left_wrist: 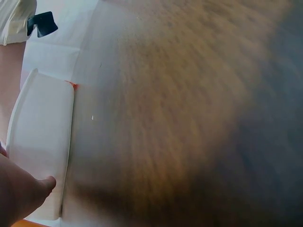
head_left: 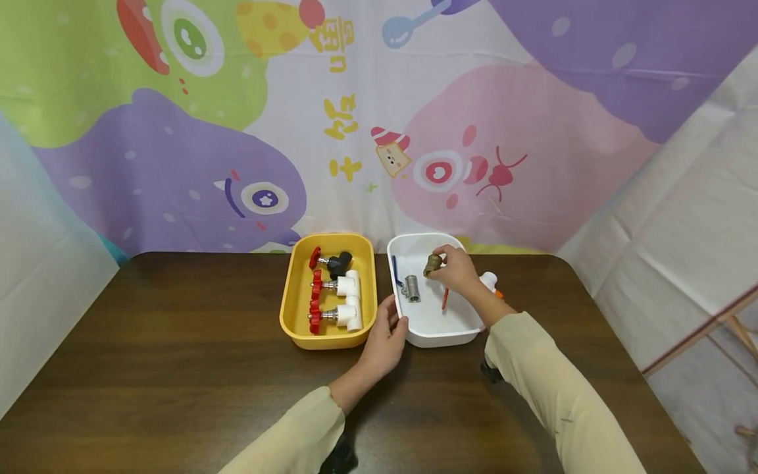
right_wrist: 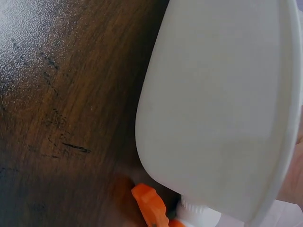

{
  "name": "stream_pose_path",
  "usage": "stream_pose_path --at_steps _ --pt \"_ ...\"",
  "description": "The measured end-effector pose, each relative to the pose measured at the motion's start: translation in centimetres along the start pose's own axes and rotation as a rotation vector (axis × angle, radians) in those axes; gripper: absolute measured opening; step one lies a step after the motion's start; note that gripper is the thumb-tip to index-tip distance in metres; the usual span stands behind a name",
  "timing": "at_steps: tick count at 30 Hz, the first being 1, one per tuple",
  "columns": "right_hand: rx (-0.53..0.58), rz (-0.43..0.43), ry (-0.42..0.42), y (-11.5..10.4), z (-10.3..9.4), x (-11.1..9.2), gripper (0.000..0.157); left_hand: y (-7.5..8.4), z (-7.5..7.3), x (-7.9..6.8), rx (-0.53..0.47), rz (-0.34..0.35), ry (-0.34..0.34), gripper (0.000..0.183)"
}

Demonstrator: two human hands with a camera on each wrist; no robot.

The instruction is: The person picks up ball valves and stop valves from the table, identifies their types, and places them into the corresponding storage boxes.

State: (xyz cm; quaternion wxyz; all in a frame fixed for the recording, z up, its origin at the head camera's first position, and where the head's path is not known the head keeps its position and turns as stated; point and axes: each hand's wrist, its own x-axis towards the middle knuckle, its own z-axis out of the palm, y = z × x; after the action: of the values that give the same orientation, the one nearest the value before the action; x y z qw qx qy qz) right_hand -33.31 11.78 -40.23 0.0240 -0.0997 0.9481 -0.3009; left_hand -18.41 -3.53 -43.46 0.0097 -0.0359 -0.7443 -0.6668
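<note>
My right hand (head_left: 460, 268) pinches a brass valve (head_left: 434, 265) over the white tray (head_left: 435, 332). A red lever (head_left: 445, 299) shows below those fingers. A silver valve (head_left: 412, 288) with a blue lever (head_left: 395, 271) lies on the left side of the tray. My left hand (head_left: 383, 339) rests against the tray's front left corner, fingers along the side and thumb at the front. In the left wrist view its thumb (left_wrist: 46, 185) touches the outer wall. The tray wall (right_wrist: 213, 104) hides most of my right hand in the right wrist view.
Left of the white tray stands a yellow tray (head_left: 287, 315) with two white valves (head_left: 351, 286) with red knobs and a black valve (head_left: 339, 263). A white fitting (head_left: 489, 280) with an orange part (right_wrist: 150, 205) lies behind my right forearm. A patterned cloth (head_left: 355, 204) hangs behind the table.
</note>
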Motion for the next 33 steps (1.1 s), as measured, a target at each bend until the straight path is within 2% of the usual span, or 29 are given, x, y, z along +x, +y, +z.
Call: stream_pose_path --at_steps 6,9,18,33 --pt "0.017 0.029 -0.013 0.3 0.3 0.0 0.053 -0.2 0.1 0.1 0.003 0.002 -0.008 0.051" --pt "0.023 0.041 -0.012 0.4 0.4 0.1 0.053 -1.6 0.3 0.6 0.001 0.029 0.000 0.051" --pt "0.015 0.032 0.000 0.6 0.7 0.4 0.054 -1.6 0.2 0.6 -0.020 0.044 -0.007 0.052" --pt "0.000 0.045 -0.004 0.4 1.7 0.9 0.054 -1.6 0.1 0.6 -0.002 0.028 -0.008 0.052"
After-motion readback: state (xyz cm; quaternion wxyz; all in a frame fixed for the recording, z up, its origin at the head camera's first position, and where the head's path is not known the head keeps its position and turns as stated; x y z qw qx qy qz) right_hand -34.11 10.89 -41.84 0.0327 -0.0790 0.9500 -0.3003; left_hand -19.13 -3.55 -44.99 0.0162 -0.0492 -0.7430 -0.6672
